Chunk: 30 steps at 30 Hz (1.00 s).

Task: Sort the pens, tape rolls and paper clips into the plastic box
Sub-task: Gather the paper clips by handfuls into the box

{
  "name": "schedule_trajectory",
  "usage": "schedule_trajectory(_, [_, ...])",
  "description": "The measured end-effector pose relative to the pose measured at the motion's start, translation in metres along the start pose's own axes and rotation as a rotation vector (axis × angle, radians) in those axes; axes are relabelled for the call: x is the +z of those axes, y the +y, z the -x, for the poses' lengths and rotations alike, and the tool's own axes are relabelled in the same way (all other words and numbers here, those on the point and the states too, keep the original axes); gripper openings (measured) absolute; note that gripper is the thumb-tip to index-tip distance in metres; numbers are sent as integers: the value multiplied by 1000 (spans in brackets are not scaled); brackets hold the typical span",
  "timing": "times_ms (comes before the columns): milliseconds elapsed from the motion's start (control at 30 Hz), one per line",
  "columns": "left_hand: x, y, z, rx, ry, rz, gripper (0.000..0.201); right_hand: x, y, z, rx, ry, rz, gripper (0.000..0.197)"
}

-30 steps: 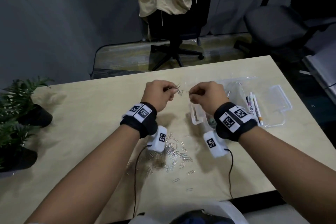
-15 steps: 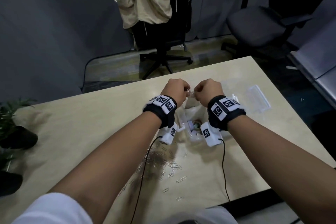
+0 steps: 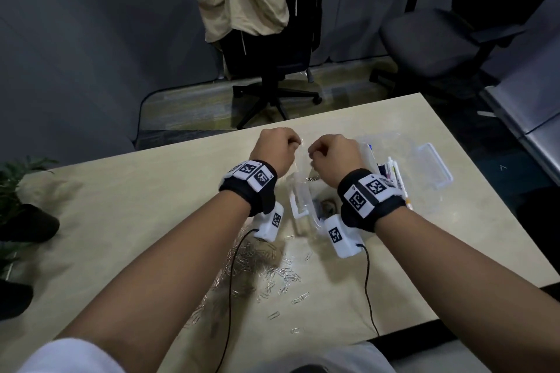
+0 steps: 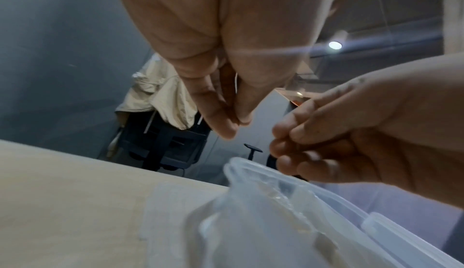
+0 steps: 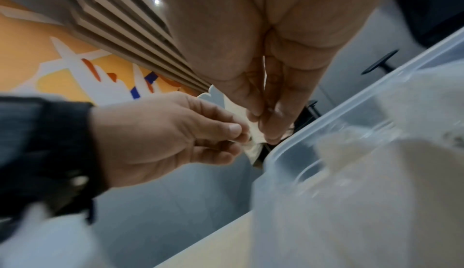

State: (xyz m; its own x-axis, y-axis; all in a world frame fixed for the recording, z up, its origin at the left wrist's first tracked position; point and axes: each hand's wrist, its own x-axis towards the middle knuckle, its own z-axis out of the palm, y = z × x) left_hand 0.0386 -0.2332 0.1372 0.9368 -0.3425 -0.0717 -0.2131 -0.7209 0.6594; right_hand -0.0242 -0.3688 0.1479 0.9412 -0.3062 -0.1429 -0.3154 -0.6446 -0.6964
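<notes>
Both hands are raised over the near-left corner of the clear plastic box (image 3: 436, 166), knuckles up and close together without touching. The left hand (image 3: 274, 148) has its fingers curled under and its thumb pressed to its fingertips (image 4: 220, 121); the right hand (image 3: 331, 154) is curled the same way. Whether either pinches a paper clip cannot be told: the fingertips are blurred and nothing metal shows between them.

Half a second ago the fists were almost touching above the box; now a small gap separates them, and the head camera has shifted so that the pens (image 3: 394, 172) inside the box show again, to the right of the right wrist.

The head view alone shows the loose pile of paper clips (image 3: 260, 263) on the beige table (image 3: 121, 206), nearer the person than the box, with a few clips (image 3: 312, 179) lying in the box's left part and something round, perhaps a tape roll, lower in it, too hidden to tell. The left wrist view shows the box's rim (image 4: 251, 165) just under the right hand's curled fingers (image 4: 288, 133). The right wrist view shows the left hand's thumb (image 5: 226, 127) pressed against its forefinger.
</notes>
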Motion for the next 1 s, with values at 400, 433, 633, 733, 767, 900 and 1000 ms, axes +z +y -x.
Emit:
schedule_trajectory(400, [-27, -192, 143, -398, -391, -385, 58, 118, 0, 80, -336, -543, 327, 25])
schedule_trajectory(433, [-27, -205, 163, -415, -424, -428, 73, 122, 8, 84, -313, -587, 403, 30])
schedule_trajectory(633, [-38, -276, 259, -678, -427, -503, 93, 134, 60, 100, -80, -661, 759, 52])
schedule_trajectory(733, [-31, -285, 280, -755, -464, -456, 90, 136, 72, 109, 16, -651, 782, 70])
schedule_trajectory(767, [-25, -282, 284, -755, -463, -425, 90, 140, 74, 112, 16, -645, 766, 73])
schedule_trajectory(900, [3, -258, 281, -724, -452, -364, 91, 163, 70, 119, -29, -679, 651, 79])
schedule_trajectory(1000, [17, -241, 275, -665, -485, -368, 90, 175, 64, 126, -156, -687, 597, 45])
